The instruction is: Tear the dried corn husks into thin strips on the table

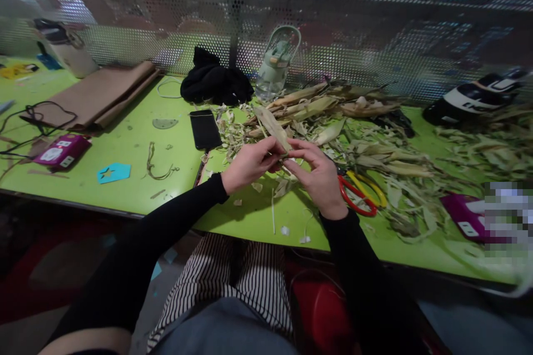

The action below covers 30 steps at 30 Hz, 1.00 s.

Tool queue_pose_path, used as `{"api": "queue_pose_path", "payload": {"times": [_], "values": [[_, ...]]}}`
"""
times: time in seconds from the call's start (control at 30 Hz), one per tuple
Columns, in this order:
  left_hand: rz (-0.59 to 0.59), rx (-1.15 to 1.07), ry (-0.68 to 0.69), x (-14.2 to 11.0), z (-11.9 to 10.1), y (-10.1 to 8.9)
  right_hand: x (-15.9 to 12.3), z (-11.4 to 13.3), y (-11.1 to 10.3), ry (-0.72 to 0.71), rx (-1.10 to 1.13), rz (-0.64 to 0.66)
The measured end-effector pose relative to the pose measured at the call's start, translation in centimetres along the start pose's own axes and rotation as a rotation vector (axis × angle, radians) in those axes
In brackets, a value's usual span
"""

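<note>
My left hand (252, 165) and my right hand (315, 176) meet over the front of the green table, fingers closed on the lower end of a dried corn husk (272, 126). The husk's pale, broad part sticks up and away from me, slanting left. My fingertips hide its lower end. Scissors (361, 193) with one red and one yellow handle loop lie right beside my right wrist. Behind my hands spreads a heap of dry husks (308, 101), with small scraps around it. A black phone (205, 129) lies left of the heap.
A clear green bottle (272, 69) and black cloth (214, 80) stand at the back by the perforated metal screen. A dark bottle (466, 101) lies at right. To the left are brown paper (95, 94), a purple box (62, 152) and a blue tag (114, 173).
</note>
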<state>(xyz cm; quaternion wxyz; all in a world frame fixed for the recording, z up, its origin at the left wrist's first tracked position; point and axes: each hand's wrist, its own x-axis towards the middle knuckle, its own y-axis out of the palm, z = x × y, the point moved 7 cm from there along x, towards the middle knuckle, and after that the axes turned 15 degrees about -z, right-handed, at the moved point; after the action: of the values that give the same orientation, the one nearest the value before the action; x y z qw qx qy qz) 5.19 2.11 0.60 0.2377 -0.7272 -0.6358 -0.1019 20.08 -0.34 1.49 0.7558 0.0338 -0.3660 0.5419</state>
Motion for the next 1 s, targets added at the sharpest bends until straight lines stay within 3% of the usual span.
{"api": "queue_pose_path", "payload": {"times": [0.13, 0.27, 0.37, 0.57, 0.77, 1.0], "values": [[0.029, 0.032, 0.011, 0.0, -0.1, 0.1, 0.0, -0.4, 0.0, 0.088, 0.073, 0.002], [0.054, -0.060, -0.032, 0.0, 0.1, 0.3, -0.3, -1.7, 0.6, 0.309, 0.234, 0.102], [0.064, -0.147, -0.069, -0.1, 0.3, 0.4, -0.5, -2.2, 0.9, 0.388, 0.296, 0.170], [0.009, -0.254, -0.184, 0.2, 0.4, 0.0, -0.7, -1.5, 0.8, 0.368, 0.245, 0.255], [-0.094, -0.236, -0.296, 0.5, 0.7, -1.0, -0.5, 0.5, 0.8, 0.203, 0.172, 0.337], [-0.026, -0.396, -0.559, 0.3, 1.0, -0.7, -0.5, -1.4, 0.9, 0.240, 0.194, 0.198]]}}
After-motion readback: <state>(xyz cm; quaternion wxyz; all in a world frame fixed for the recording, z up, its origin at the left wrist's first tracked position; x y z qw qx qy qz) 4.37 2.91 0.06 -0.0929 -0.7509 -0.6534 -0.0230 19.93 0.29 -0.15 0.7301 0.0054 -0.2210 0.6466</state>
